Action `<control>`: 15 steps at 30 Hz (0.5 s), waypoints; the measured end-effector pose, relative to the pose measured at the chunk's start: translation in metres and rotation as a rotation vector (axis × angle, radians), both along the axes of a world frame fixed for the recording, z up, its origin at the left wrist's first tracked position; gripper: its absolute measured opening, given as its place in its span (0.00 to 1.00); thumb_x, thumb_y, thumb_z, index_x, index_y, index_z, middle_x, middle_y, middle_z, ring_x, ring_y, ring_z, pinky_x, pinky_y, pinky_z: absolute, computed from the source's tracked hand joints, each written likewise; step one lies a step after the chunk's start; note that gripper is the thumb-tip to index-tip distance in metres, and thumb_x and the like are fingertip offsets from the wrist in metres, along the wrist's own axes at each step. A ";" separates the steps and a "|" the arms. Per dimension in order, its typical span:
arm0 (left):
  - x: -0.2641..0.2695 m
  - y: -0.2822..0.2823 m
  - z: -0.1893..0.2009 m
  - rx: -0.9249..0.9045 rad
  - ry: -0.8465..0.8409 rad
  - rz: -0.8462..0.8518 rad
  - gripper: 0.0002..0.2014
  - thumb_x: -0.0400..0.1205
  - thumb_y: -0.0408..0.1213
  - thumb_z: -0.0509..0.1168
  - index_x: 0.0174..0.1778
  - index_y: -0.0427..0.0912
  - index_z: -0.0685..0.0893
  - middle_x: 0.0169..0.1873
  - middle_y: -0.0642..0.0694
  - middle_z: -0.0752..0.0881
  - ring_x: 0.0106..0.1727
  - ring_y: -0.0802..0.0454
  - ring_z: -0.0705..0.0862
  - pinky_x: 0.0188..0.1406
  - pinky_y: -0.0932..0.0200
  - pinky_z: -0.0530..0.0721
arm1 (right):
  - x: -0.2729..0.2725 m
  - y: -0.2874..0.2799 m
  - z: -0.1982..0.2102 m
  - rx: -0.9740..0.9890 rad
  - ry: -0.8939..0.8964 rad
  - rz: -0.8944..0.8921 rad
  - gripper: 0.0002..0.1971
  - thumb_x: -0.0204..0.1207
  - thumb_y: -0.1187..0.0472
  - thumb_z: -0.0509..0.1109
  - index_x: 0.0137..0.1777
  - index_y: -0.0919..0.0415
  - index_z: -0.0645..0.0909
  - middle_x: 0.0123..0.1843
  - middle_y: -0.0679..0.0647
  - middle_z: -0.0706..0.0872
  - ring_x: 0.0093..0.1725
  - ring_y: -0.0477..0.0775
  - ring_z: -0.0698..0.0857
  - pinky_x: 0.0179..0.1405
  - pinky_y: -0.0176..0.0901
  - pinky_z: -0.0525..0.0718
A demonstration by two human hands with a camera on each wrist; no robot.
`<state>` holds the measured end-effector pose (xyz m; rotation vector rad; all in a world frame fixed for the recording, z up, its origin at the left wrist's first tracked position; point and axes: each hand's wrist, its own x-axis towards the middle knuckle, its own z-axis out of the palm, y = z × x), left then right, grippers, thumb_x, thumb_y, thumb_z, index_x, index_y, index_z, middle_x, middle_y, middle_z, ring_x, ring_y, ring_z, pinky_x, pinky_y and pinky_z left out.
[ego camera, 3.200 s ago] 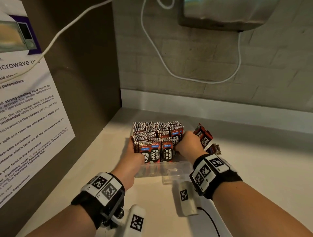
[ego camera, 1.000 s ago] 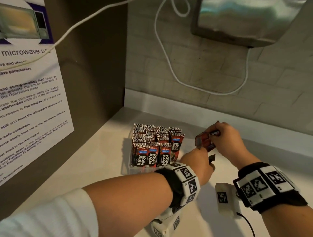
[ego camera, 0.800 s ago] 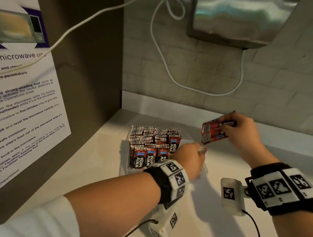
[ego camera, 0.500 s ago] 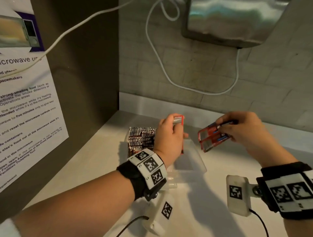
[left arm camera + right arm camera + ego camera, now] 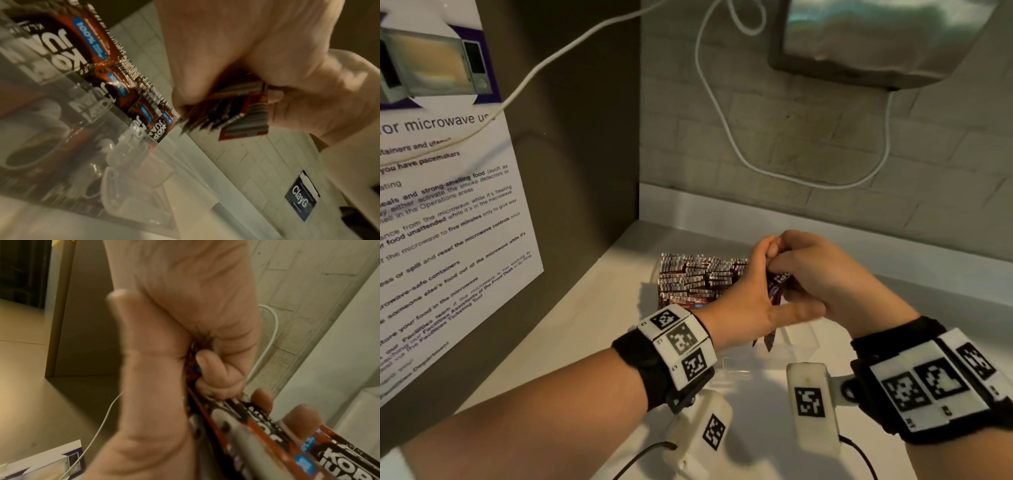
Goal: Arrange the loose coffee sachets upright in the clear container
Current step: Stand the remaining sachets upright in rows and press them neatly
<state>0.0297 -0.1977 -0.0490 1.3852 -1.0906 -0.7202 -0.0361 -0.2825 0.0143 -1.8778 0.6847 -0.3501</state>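
A clear container (image 5: 803,344) stands on the pale counter, its left part packed with upright red-brown coffee sachets (image 5: 697,279), also seen through the container wall (image 5: 115,84). Over its bare right part, both hands meet on one loose bundle of sachets (image 5: 777,291). My left hand (image 5: 762,274) grips the bundle from the left; its curled fingers (image 5: 207,68) close on the sachet ends (image 5: 238,113). My right hand (image 5: 803,270) pinches the same bundle (image 5: 265,431) from the right, thumb along one side. The bundle's lower ends (image 5: 767,342) hang inside the container.
A brown side panel with a microwave notice (image 5: 448,212) closes the left. Behind is a tiled wall with a looping white cable (image 5: 726,130) and a metal unit (image 5: 876,37) overhead. A ClayGo sticker (image 5: 301,196) is on the wall.
My hands were apart, the left with one sachet above the container, the right with a bunch to its right. They have come together on one bundle, lowered over the container's right part.
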 end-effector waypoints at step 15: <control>0.019 0.004 0.007 -0.275 0.763 0.175 0.21 0.83 0.34 0.64 0.67 0.60 0.72 0.44 0.40 0.83 0.39 0.46 0.85 0.38 0.53 0.87 | -0.007 0.028 -0.036 0.241 -0.126 0.207 0.21 0.71 0.73 0.72 0.56 0.58 0.65 0.49 0.61 0.83 0.47 0.61 0.87 0.49 0.65 0.88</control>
